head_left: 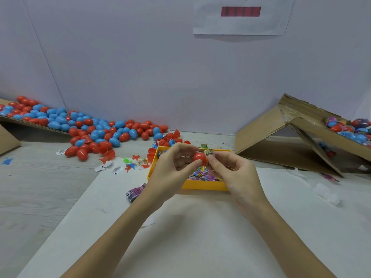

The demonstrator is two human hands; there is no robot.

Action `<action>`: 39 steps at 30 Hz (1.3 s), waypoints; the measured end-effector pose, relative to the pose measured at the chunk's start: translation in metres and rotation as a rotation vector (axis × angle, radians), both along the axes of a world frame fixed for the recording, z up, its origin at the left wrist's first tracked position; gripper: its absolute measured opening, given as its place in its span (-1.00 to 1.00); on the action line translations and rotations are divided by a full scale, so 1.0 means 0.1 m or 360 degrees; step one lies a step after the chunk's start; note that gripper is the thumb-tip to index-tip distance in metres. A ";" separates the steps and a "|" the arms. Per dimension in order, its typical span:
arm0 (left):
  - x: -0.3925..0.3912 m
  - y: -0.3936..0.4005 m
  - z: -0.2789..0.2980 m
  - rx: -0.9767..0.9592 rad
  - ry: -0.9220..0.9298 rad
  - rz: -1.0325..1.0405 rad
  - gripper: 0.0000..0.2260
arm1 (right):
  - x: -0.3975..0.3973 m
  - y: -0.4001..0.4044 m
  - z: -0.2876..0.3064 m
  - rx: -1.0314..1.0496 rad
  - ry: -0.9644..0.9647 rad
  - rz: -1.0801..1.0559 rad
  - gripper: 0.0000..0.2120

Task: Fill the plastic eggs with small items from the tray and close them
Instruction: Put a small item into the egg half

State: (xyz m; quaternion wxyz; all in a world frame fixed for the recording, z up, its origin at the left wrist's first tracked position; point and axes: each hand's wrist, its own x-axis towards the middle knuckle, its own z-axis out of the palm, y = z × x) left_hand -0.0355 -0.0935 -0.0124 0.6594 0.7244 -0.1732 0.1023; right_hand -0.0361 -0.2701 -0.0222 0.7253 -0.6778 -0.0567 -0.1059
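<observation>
My left hand [173, 167] pinches a red plastic egg half [199, 157] between thumb and fingers above the yellow tray [204, 186]. My right hand [230, 169] pinches a small printed paper item [209, 153] at the rim of that egg half. The tray holds several small colourful packets [200, 175], partly hidden by both hands. A large pile of red and blue eggs [96, 131] spreads over the table at the left.
A cardboard ramp [30, 125] at far left carries more eggs. A tipped cardboard box [291, 137] at right holds wrapped filled eggs [349, 129]. Small plastic toys [132, 163] and paper labels [117, 169] lie left of the tray, and a purple wrapped egg [135, 192] sits on the white sheet [180, 227].
</observation>
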 end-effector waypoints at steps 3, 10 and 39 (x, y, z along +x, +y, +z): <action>0.00 0.01 0.00 -0.0012 0.0011 -0.0023 -0.72 | -0.01 0.01 0.00 -0.0053 -0.0013 -0.0035 -0.85; 0.01 0.02 -0.01 0.0003 -0.0028 -0.0067 -0.75 | -0.04 0.02 0.05 -0.0090 -0.0007 -0.0031 -0.85; 0.01 -0.01 -0.10 0.0543 -0.0852 0.0274 -0.59 | -0.20 0.20 0.24 0.1239 0.0983 0.0658 -0.57</action>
